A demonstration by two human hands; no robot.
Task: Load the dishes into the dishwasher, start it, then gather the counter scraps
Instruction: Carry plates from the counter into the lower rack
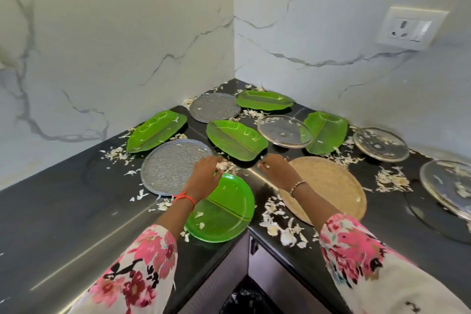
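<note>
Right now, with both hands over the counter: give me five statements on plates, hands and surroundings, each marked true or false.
1. Four leaf-shaped green plates lie on the counter. True.
2. The wall socket has a plug in it. False: nothing is plugged in.
3. The left hand and the right hand each have white scraps at the fingertips. True.
4. The round green plate is stacked on the beige plate. False: they lie apart, each flat on the counter.
5. The counter is white. False: it is black.
</note>
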